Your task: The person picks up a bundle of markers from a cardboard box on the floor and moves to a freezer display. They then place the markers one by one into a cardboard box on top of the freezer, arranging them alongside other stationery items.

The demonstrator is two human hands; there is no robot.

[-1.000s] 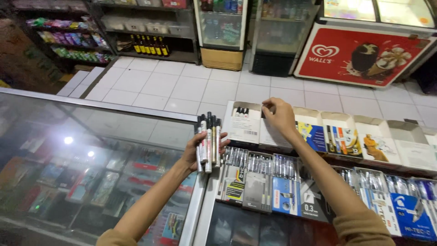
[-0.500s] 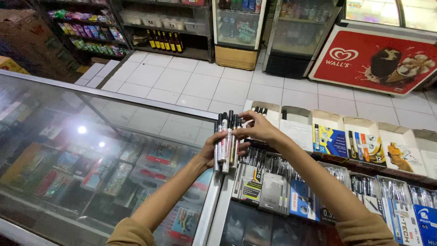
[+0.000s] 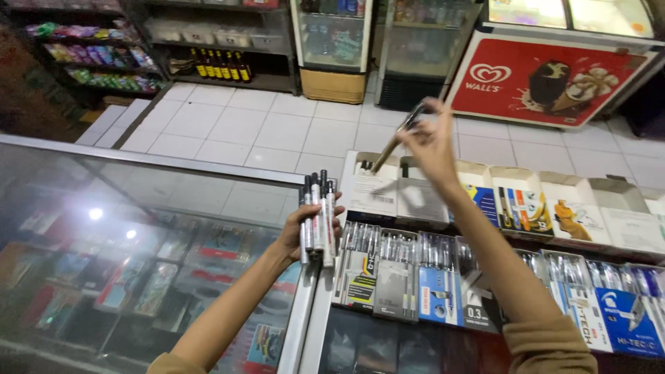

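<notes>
The left hand (image 3: pixel 309 232) is wrapped tight around a bundle of markers (image 3: pixel 318 216), looks like about five or six of them, hard to count exactly since they overlap, all standing upright with their dark caps up. That forearm comes up from the bottom of the frame and the hand sits right over the metal edge where the glass worktop (image 3: pixel 138 228) meets the pen display. The right hand (image 3: pixel 431 142) is raised well above the display, arm stretched out and up, fingers pinched on one single marker (image 3: pixel 393 142) that's blurred and tilted, its lower end pointing down-left toward the back row of boxes. So one marker is up in the right hand, well apart from the bundle in the left. Right under it is an open white box (image 3: pixel 370 190) with three dark marker tips poking up at its back. The back row has roughly six open boxes (image 3: pixel 516 204), some white and some with colourful fronts. In front of them is a row of pen packs (image 3: pixel 388 270), at least seven, packed side by side and touching. Beyond the display there's white tiled floor (image 3: pixel 277 131) and a red freezer (image 3: pixel 554 76).
</notes>
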